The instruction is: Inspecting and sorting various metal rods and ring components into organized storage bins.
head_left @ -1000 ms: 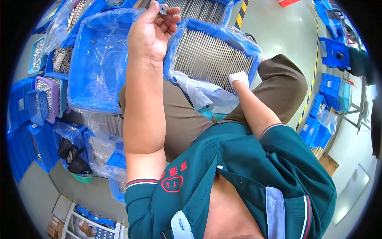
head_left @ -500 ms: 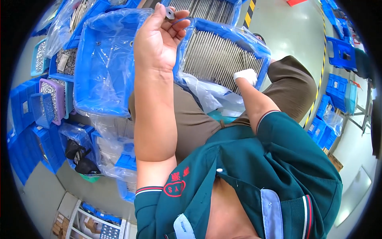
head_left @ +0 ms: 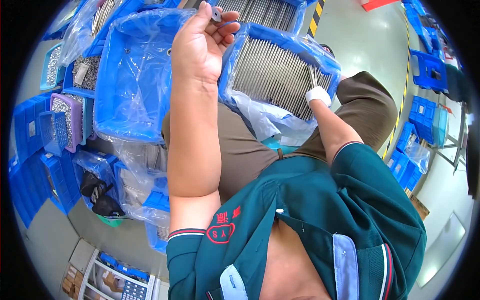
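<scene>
My left hand (head_left: 197, 55), bare and palm up, is raised over the edge between two blue bins. Its thumb and fingers close on a small pale disc with a hole (head_left: 216, 14) in the middle. In a white glove, my right hand (head_left: 318, 95) is at the right side of the nearer rod bin (head_left: 330, 60). A few thin metal rods (head_left: 313, 76) stick up out of its closed fingers, tilted against the layer below. That layer of metal rods (head_left: 270, 72) lies side by side in the bin, on a clear plastic liner (head_left: 260, 114).
Left of my forearm stands a plastic-lined blue bin (head_left: 107, 107) with a few small rings inside. Another rod bin (head_left: 260, 12) is behind. Baskets of small metal parts, such as a purple basket (head_left: 75, 122), stand far left. Yellow-black tape (head_left: 316, 17) marks the floor.
My right hand has shifted right and slightly up, and the rods in it now stand out more steeply from the layer. My left hand has barely moved with the disc.
</scene>
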Tool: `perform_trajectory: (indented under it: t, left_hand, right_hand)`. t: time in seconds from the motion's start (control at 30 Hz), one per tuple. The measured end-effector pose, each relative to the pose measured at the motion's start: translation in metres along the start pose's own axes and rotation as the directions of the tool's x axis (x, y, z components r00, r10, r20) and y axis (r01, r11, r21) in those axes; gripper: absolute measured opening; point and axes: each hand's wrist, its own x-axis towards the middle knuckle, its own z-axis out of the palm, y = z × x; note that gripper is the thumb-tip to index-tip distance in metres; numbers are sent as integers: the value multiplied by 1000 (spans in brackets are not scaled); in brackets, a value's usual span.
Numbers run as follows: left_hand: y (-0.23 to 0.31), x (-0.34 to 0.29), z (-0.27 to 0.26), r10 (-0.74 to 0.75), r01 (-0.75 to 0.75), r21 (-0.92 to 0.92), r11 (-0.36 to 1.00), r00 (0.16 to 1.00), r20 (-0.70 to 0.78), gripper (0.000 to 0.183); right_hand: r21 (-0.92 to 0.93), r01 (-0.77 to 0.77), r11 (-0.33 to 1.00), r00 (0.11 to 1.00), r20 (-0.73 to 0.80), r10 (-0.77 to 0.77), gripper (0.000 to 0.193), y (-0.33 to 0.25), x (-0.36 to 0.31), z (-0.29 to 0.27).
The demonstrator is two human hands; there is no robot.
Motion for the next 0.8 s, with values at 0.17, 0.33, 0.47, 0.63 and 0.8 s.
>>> perform_trajectory:
  t: [0.17,0.33,0.47,0.63,0.8]
  left_hand:
    - [-4,10,-16,72,-84,136,987,993,91,23]
    - [-7,17,-16,41,-49,221,974,998,40,21]
    - [-18,15,-25,33,-36,301,953,999,17,22]
    - [-86,-3,-70,-231,219,128,967,969,85,31]
    - [-166,-67,-21,-416,387,-245,889,906,-80,34]
  right_hand:
    - [146,18,989,996,81,-30,34,6,6,8]
    - [865,-361,349,884,437,-168,29,9,-20,11]
    - [795,-606,33,547,446,-708,26,-11,-73,-34]
    - [865,-468,-181,479,76,-875,21,-32,-144,-111]
    - [933,23,-359,581,-305,-755,18,-25,-203,-166]
